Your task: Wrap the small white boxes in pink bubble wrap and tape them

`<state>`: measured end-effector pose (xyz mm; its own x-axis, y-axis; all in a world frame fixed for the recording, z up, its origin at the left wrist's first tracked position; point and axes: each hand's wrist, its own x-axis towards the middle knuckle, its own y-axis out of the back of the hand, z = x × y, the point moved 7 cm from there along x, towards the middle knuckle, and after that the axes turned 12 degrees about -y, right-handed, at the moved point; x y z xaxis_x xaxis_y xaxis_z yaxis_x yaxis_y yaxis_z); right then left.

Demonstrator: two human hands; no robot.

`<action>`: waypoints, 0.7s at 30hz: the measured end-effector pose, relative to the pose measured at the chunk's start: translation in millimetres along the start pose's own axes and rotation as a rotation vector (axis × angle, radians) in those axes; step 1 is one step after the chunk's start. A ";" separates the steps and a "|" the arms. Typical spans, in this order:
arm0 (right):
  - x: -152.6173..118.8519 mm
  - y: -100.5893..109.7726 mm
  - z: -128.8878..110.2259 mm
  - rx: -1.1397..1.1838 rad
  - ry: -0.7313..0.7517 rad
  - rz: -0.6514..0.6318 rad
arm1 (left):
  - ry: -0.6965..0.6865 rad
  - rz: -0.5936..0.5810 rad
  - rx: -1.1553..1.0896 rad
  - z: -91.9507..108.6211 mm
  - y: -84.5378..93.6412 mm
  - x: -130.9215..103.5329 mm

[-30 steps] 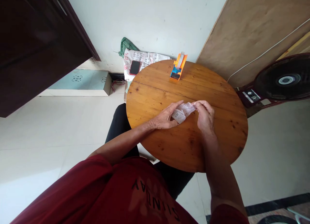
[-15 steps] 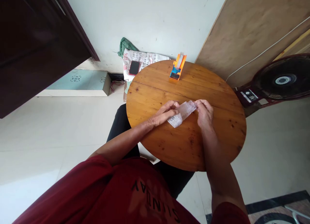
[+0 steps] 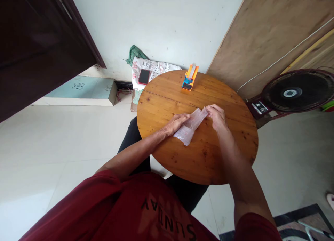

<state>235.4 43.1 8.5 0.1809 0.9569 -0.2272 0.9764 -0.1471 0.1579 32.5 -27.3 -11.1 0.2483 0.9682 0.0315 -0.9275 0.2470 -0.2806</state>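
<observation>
A translucent piece of bubble wrap point(image 3: 190, 126) lies at a slant over the round wooden table, between my hands. My left hand point(image 3: 179, 122) is closed on its left edge, with the fingers together. At the upper right end, the fingertips of my right hand point(image 3: 216, 115) pinch a gathered corner of the wrap. Whether anything lies inside the wrap cannot be made out. Beyond my hands, an orange and blue tape dispenser point(image 3: 190, 79) with a roll of clear tape stands near the far edge of the table.
The round wooden table point(image 3: 164, 95) stands close to the wall. Left of it, a phone point(image 3: 143, 76) rests on a printed white sack point(image 3: 161, 66), beside a green bag point(image 3: 135, 55). A fan point(image 3: 293, 91) is at the right. A long box point(image 3: 83, 91) lies on the floor.
The lower end of the bubble wrap has spread out and now reaches further toward me. My right hand has shifted slightly left, still pinching its corner. The view has turned slightly.
</observation>
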 end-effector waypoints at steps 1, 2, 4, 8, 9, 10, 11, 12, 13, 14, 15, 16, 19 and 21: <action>3.9 -4.0 -1.1 -0.015 -0.015 -0.013 | 0.000 0.006 0.002 -1.1 1.0 0.8; 7.6 -8.3 -2.1 -0.035 -0.027 -0.027 | -0.001 0.004 0.003 -2.5 1.7 1.7; 13.6 -16.9 -3.5 -0.073 -0.053 -0.054 | -0.002 -0.011 0.004 -6.1 2.2 3.4; 18.0 -22.0 -2.3 -0.083 -0.142 -0.066 | -0.049 -0.013 0.000 -8.5 3.2 6.3; 16.4 -18.2 -3.5 -0.083 -0.144 -0.030 | -0.061 -0.001 0.003 -8.4 3.7 6.9; 13.0 -12.7 -6.1 -0.097 -0.129 0.022 | -0.066 0.015 0.008 -8.6 4.5 7.5; 7.4 -6.5 -10.6 -0.129 -0.097 0.084 | -0.064 0.028 0.018 -9.2 5.2 8.2; -0.5 -1.3 -17.1 -0.181 -0.045 0.144 | -0.052 0.036 0.033 -10.3 5.8 8.8; -10.6 1.5 -25.0 -0.260 0.016 0.194 | -0.034 0.037 0.051 -11.8 6.2 9.4; -22.0 0.6 -33.6 -0.359 0.081 0.223 | -0.016 0.025 0.071 -13.2 6.0 9.7; -34.2 -4.4 -42.4 -0.477 0.148 0.230 | -0.007 0.004 0.094 -13.9 5.6 9.8; -45.5 -12.6 -49.3 -0.617 0.193 0.227 | -0.014 -0.020 0.122 -13.5 5.2 9.8; -66.6 -41.3 -58.1 -1.017 0.210 0.235 | -0.123 -0.081 0.227 -5.7 4.7 8.0; -68.6 -54.8 -58.7 -1.141 0.213 0.249 | -0.193 -0.098 0.272 0.1 5.0 5.4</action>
<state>162.5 0.2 71.8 0.2224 0.9718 0.0781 0.2282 -0.1298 0.9649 29.2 -20.8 -12.2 0.3064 0.9228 0.2334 -0.9489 0.3155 -0.0018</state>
